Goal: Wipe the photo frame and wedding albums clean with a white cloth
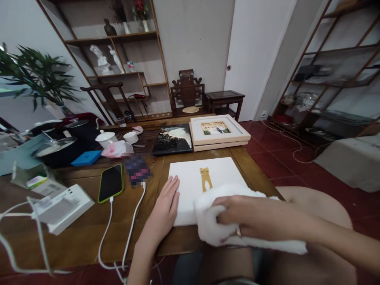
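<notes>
A white flat box (184, 174) with a gold animal-like figure (204, 174) on its top lies at the front of the wooden table. My left hand (166, 206) rests along the box's left edge with its fingers stretched out, holding nothing. In my right hand (244, 213) a white cloth (208, 223) is bunched up, the fingers closed around it. The cloth lies over the front right part of the box and covers the lower end of the gold figure. Its loose end hangs out to the right, past the table's front edge.
Behind the box lie a dark picture panel (172, 139) and stacked pale picture frames (219, 132). To the left are a green-cased phone (111, 183), white cables (130, 229), a white power strip (65, 208), a blue case (86, 158) and black pots (56, 148).
</notes>
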A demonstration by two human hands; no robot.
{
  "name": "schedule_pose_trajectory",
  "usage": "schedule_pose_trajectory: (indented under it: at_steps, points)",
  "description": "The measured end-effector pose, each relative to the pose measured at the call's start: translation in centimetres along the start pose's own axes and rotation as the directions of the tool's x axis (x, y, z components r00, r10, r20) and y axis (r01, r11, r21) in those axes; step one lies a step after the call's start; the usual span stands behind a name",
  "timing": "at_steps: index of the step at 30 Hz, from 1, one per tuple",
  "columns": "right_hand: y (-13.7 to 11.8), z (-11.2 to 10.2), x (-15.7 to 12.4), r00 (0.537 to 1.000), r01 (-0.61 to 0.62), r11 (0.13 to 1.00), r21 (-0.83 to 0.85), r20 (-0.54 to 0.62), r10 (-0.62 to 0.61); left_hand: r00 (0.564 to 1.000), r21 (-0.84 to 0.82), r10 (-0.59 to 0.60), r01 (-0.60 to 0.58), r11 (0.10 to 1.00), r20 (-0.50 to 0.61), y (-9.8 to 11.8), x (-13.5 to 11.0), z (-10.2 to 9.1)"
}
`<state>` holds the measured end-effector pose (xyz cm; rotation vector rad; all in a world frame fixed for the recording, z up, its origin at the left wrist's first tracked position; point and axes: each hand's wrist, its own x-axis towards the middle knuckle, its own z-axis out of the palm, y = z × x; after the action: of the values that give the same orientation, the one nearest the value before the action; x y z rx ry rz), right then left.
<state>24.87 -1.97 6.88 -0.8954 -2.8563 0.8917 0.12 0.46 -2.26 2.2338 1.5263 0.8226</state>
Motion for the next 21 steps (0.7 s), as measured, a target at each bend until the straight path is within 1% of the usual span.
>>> schedule_pose_trajectory:
  at_steps: [1, 3, 7, 9, 11, 14, 16, 18, 21]
  points:
    - [0.7, -0.6, 0.5, 1.0, 0.015, 0.999, -0.028, -0.005, -0.015, 1.0, -0.006, 0.004, -0.004, 1.0, -0.002, 0.0, 0.0, 0.0]
    - [2.6, -1.9, 1.9, 0.998, 0.004, 0.995, -0.095, -0.065, -0.011, 1.0, -0.015, 0.001, -0.001, 1.0, 0.001, 0.1, 0.0, -0.1]
    - [6.1, -4.3, 5.0, 0.964, -0.145, 0.977, -0.159, -0.244, 0.103, 1.0, -0.01, -0.008, 0.008, 1.0, 0.012, 0.1, 0.0, -0.1]
    - [7.1, -4.9, 6.7, 0.949, -0.183, 0.963, -0.196, -0.293, 0.12, 1.0, -0.011, 0.003, -0.003, 1.0, 0.006, 0.1, 0.0, -0.1]
    - [7.3, -5.2, 8.4, 0.945, -0.177, 0.954, -0.243, -0.313, 0.095, 1.0, -0.016, 0.007, -0.007, 1.0, 0.0, 0.1, 0.0, 0.0]
    - [6.5, -4.9, 10.2, 0.963, -0.089, 0.945, -0.315, -0.268, 0.001, 1.0, -0.032, -0.003, 0.002, 0.999, -0.02, 0.0, 0.0, 0.1]
    - [5.1, -3.8, 10.3, 0.974, -0.009, 0.932, -0.363, -0.214, -0.074, 0.999, -0.044, 0.001, -0.003, 0.999, -0.037, -0.1, 0.0, 0.2]
    - [3.3, -2.2, 9.4, 0.979, 0.054, 0.907, -0.417, -0.155, -0.13, 0.999, -0.053, 0.022, -0.025, 0.998, -0.04, -0.1, -0.1, 0.2]
    - [0.3, 1.0, 6.9, 0.972, 0.161, 0.85, -0.502, -0.068, -0.224, 0.998, -0.06, 0.053, -0.055, 0.997, -0.044, -0.2, -0.1, 0.2]
